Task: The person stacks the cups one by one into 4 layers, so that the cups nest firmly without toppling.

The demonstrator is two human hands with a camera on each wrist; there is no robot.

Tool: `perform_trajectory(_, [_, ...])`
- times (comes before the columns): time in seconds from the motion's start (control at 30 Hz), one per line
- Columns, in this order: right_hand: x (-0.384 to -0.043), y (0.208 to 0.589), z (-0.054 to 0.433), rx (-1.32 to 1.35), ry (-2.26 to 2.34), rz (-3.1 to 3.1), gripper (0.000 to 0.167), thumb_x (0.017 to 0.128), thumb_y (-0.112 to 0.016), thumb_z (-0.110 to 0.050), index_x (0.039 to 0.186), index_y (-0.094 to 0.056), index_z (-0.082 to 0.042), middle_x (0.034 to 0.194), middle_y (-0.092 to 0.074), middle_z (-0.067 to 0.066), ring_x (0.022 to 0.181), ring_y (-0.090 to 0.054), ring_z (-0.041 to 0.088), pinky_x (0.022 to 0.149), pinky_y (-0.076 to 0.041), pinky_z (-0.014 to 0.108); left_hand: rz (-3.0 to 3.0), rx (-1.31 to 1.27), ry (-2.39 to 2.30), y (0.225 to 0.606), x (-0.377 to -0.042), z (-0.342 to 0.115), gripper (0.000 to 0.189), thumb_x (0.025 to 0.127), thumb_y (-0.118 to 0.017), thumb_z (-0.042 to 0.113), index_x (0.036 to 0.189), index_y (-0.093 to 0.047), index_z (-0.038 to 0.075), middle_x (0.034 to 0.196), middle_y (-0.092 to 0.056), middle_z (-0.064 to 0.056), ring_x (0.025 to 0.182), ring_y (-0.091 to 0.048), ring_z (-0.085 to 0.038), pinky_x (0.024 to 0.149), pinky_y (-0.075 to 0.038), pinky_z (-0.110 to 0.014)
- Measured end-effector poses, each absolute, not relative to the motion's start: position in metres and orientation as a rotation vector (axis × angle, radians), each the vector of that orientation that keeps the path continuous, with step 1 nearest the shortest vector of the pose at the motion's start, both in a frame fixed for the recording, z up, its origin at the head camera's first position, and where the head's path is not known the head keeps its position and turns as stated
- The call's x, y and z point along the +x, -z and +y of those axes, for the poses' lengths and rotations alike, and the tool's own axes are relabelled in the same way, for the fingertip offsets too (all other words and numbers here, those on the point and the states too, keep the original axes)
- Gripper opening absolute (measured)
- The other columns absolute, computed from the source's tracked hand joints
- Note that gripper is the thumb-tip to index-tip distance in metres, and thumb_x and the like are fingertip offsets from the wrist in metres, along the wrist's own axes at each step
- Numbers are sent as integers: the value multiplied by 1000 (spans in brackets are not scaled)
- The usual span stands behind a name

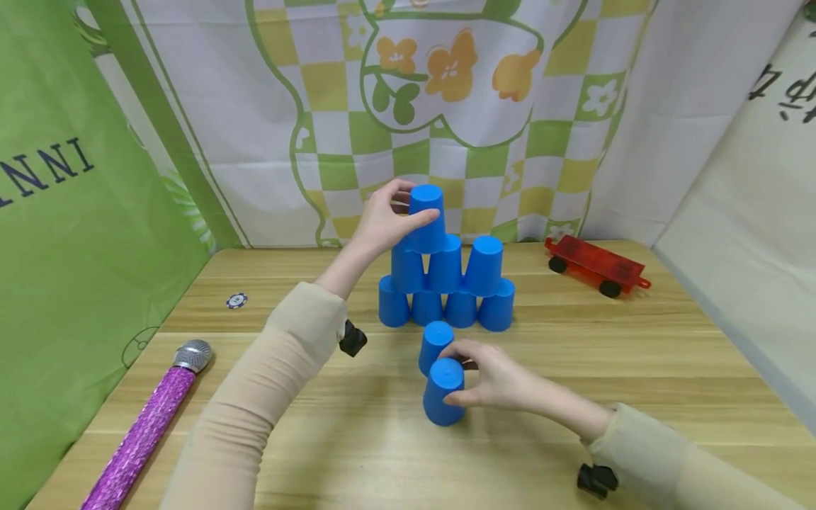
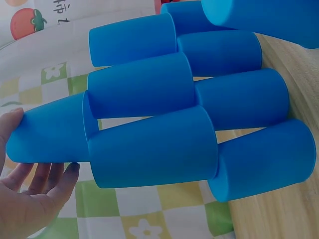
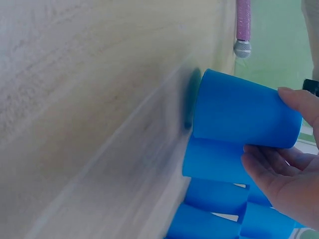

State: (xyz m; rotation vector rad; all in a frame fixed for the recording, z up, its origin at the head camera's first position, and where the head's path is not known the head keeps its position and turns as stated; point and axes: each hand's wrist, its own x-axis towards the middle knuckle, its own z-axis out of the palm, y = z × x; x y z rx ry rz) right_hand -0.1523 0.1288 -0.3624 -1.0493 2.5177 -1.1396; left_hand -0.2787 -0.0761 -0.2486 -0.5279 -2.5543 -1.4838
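Observation:
Upside-down blue cups form a stack, with several in the bottom row and three in the second row. My left hand grips a blue cup by its sides at the third level, over the left and middle second-row cups. In the left wrist view that cup's rim meets those cups' bases. In front of the stack, my right hand holds another upside-down cup between thumb and fingers, its rim close over the table. Just behind it stands a single cup.
A microphone with a glittery purple handle lies at the left of the wooden table. Behind it is a round chip. A red toy trailer with black wheels stands at the back right. A patterned curtain hangs behind the table.

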Motion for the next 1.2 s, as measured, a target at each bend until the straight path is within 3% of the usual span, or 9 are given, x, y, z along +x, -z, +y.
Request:
perform_trajectory(0.6, [-157,321,171,-972,1113,2718,44,78,-76,-22,115,-57,-4,110,-64,10,101,-63,26,87,-54,47,-2581,-447,1487,258,-270,-108,66,80,-73,41,135,-47,15,129,-55,-9,117,-55,-24,96,-50,-39])
perform_trajectory(0.77, [-162,301,186,-895,1134,2822,44,81,-75,-18,117,-57,-2,113,-63,13,100,-62,26,85,-55,43,-2534,-409,1525,258,-258,-127,64,80,-74,37,134,-48,14,130,-54,-11,118,-55,-28,96,-50,-40])
perform_trajectory(1.03, [-175,272,211,-709,1204,2955,47,84,-71,-20,123,-53,-1,117,-59,17,104,-62,35,89,-51,51,-2482,-413,1623,271,-237,-149,60,82,-73,30,133,-47,10,130,-53,-13,116,-56,-29,96,-50,-41])
perform_trajectory(1.2, [-185,259,214,-602,1246,3002,49,86,-69,-24,126,-52,-2,122,-57,18,108,-60,36,88,-53,44,-2462,-421,1627,284,-225,-154,56,83,-72,29,130,-49,9,127,-56,-11,115,-57,-28,94,-51,-40])
